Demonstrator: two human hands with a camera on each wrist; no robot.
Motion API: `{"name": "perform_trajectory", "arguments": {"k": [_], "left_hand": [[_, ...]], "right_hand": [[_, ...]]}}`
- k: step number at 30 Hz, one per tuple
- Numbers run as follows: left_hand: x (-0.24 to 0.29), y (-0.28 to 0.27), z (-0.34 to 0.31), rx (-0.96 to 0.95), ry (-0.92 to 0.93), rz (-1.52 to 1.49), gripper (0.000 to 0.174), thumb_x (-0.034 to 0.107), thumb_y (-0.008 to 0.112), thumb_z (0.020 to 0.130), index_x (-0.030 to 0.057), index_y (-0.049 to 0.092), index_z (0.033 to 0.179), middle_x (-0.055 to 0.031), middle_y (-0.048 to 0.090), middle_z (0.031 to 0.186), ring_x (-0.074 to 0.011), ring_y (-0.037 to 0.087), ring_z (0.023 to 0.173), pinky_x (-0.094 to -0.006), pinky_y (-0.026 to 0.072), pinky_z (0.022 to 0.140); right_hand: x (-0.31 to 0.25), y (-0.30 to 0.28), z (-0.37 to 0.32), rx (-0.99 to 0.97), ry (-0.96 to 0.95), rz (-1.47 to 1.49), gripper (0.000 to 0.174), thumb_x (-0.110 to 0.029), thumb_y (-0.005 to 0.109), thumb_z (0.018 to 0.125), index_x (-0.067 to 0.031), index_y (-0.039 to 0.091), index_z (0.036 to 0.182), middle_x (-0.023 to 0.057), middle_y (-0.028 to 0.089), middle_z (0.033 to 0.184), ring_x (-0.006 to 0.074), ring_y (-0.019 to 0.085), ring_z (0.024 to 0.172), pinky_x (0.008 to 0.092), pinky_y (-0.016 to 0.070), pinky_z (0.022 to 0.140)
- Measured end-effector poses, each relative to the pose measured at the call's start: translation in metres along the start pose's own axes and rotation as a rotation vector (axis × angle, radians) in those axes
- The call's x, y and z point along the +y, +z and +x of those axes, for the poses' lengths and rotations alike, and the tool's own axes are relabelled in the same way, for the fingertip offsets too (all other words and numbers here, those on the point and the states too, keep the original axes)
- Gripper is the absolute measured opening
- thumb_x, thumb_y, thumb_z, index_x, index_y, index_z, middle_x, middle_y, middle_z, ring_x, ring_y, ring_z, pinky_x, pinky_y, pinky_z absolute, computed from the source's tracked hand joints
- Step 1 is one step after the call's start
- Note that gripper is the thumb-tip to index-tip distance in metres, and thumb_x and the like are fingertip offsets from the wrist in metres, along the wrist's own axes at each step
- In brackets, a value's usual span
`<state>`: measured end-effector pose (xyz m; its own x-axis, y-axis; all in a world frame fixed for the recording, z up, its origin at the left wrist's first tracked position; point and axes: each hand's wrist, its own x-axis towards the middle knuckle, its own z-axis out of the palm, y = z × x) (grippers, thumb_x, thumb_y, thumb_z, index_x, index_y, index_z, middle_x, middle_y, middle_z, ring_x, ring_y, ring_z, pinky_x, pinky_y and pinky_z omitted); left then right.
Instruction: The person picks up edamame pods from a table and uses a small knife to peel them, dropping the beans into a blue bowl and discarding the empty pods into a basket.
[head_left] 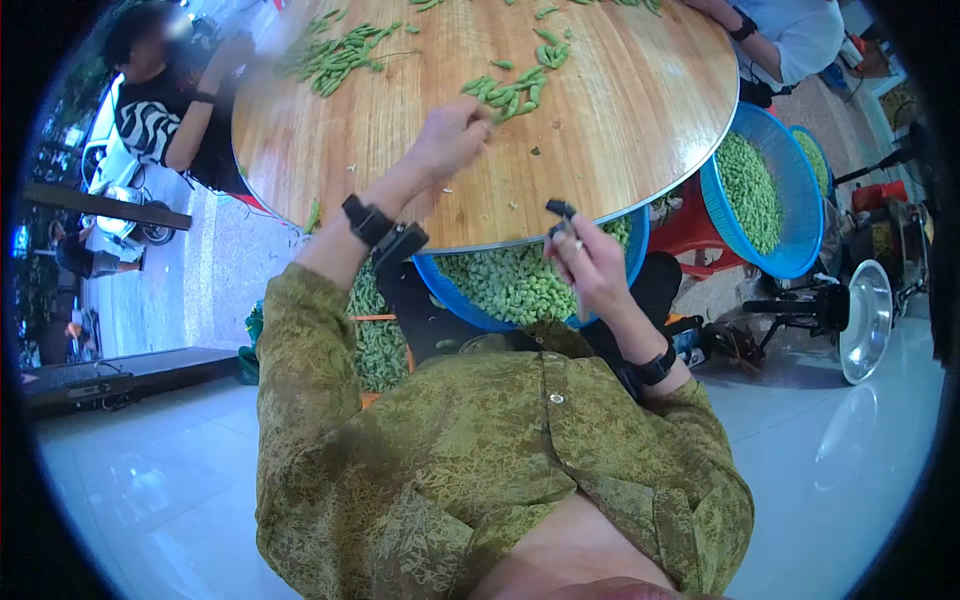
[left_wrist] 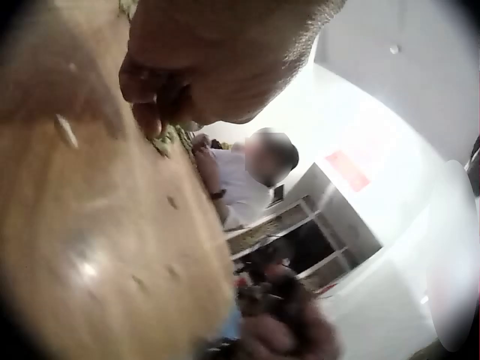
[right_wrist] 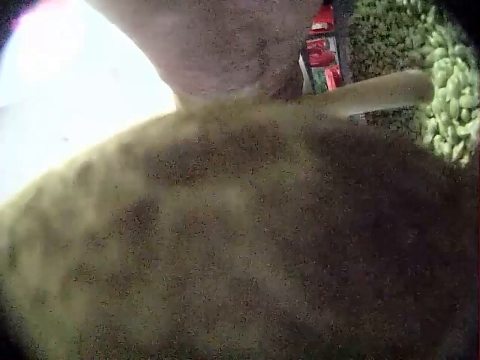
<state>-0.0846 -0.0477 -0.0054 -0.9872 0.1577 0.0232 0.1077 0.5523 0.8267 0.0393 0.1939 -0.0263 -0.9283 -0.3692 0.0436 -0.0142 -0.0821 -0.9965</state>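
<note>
My left hand [head_left: 455, 140] is over the round wooden table [head_left: 400, 150], its fingers bent and slightly blurred. The fingertips are right beside a loose pile of green bean pods [head_left: 515, 95]. In the left wrist view, green shows by these fingertips [left_wrist: 150, 120]; I cannot tell whether a pod is pinched there. My right hand [head_left: 595, 270] grips a small black-ended tool [head_left: 560, 209] above a blue basin [head_left: 470, 315] of shelled green beans [head_left: 510, 285], partly under the table edge. The right wrist view is mostly filled by dark, blurred cloth, with shelled beans [right_wrist: 450, 97] at its upper right.
More pods [head_left: 345, 60] lie at the table's far left. Beneath the table, green pods [head_left: 380, 345] fill a container. At the right, a larger blue basket [head_left: 712, 190] of beans stands by a red stool [head_left: 700, 235]. Two people sit at the table's far sides.
</note>
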Motion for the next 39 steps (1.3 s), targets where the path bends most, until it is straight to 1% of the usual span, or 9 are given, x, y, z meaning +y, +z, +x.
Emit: {"name": "perform_trajectory", "arguments": {"k": [6,9,17,20,25,27,29,34,39], "left_hand": [[0.054,0.028,-0.070,-0.297,-0.200,-0.504,0.016,0.015,0.058,0.091,0.0001,0.062,0.096,-0.0020,0.062,0.074,-0.0063,0.057,0.066,-0.0220,0.0478,0.059],[0.053,0.038,-0.080,-0.256,-0.215,-0.582,0.010,0.011,0.057,0.092,0.0027,0.061,0.094,-0.0002,0.061,0.074,-0.0028,0.053,0.061,-0.0166,0.0408,0.051],[0.046,0.050,-0.092,-0.170,-0.091,-0.556,0.014,0.008,0.054,0.093,-0.0002,0.061,0.102,0.0002,0.058,0.079,-0.0042,0.054,0.069,-0.0206,0.0473,0.061],[0.046,0.050,-0.093,-0.157,-0.115,-0.604,0.016,0.008,0.055,0.093,-0.0004,0.061,0.105,0.0009,0.058,0.078,-0.0043,0.054,0.068,-0.0199,0.0460,0.060],[0.039,0.048,-0.086,-0.209,-0.211,-0.764,0.017,0.009,0.058,0.091,0.0000,0.061,0.104,0.0004,0.059,0.078,-0.0047,0.052,0.065,-0.0188,0.0412,0.055],[0.032,0.042,-0.082,-0.430,-0.336,-1.027,0.014,0.010,0.058,0.091,0.0008,0.061,0.101,-0.0013,0.058,0.074,-0.0062,0.051,0.061,-0.0191,0.0373,0.051],[0.033,0.047,-0.083,-0.471,-0.384,-1.103,0.013,0.010,0.058,0.091,0.0011,0.061,0.100,-0.0019,0.058,0.073,-0.0070,0.050,0.059,-0.0193,0.0360,0.049],[0.030,0.063,-0.080,-0.618,-0.487,-1.305,0.010,0.009,0.055,0.091,0.0018,0.061,0.096,-0.0025,0.056,0.069,-0.0085,0.050,0.054,-0.0203,0.0349,0.046],[0.048,0.075,-0.088,-0.334,-0.525,-0.970,0.008,0.006,0.052,0.088,0.0028,0.059,0.089,-0.0003,0.049,0.062,-0.0081,0.042,0.048,-0.0215,0.0299,0.040]], "right_hand": [[-0.008,0.001,0.018,-0.030,0.093,0.364,0.041,-0.020,0.047,0.098,-0.0013,0.043,0.134,0.0048,0.057,0.078,0.0055,0.044,0.052,0.0187,0.0350,0.043],[-0.007,0.004,0.016,-0.073,0.139,0.513,0.036,-0.021,0.048,0.098,-0.0020,0.047,0.129,0.0049,0.056,0.077,0.0062,0.043,0.052,0.0185,0.0340,0.042],[-0.003,0.006,0.011,-0.099,0.113,0.533,0.021,-0.020,0.048,0.098,-0.0010,0.053,0.106,0.0043,0.055,0.076,0.0052,0.042,0.052,0.0176,0.0324,0.041],[-0.002,0.011,0.010,-0.021,0.097,0.492,0.028,-0.013,0.048,0.097,-0.0004,0.053,0.121,0.0013,0.056,0.071,0.0042,0.042,0.048,0.0189,0.0307,0.040],[0.004,0.006,0.011,-0.025,0.071,0.436,0.024,-0.008,0.049,0.095,-0.0003,0.057,0.117,0.0005,0.056,0.069,0.0032,0.043,0.048,0.0186,0.0303,0.040],[0.003,0.002,0.008,-0.050,0.088,0.506,0.024,-0.006,0.049,0.094,-0.0004,0.058,0.116,0.0003,0.057,0.069,0.0029,0.044,0.049,0.0182,0.0306,0.041],[0.007,-0.004,0.004,-0.045,-0.043,0.157,0.025,-0.004,0.052,0.093,0.0001,0.058,0.117,0.0003,0.059,0.073,0.0026,0.047,0.051,0.0177,0.0324,0.045],[0.020,-0.019,0.004,-0.065,-0.244,-0.169,0.032,-0.002,0.057,0.087,0.0012,0.058,0.119,0.0054,0.060,0.074,0.0101,0.054,0.058,0.0233,0.0413,0.053],[0.019,-0.021,0.003,0.030,-0.550,-0.458,0.037,0.002,0.061,0.081,0.0008,0.058,0.118,0.0119,0.057,0.074,0.0215,0.057,0.062,0.0294,0.0466,0.060]]}}
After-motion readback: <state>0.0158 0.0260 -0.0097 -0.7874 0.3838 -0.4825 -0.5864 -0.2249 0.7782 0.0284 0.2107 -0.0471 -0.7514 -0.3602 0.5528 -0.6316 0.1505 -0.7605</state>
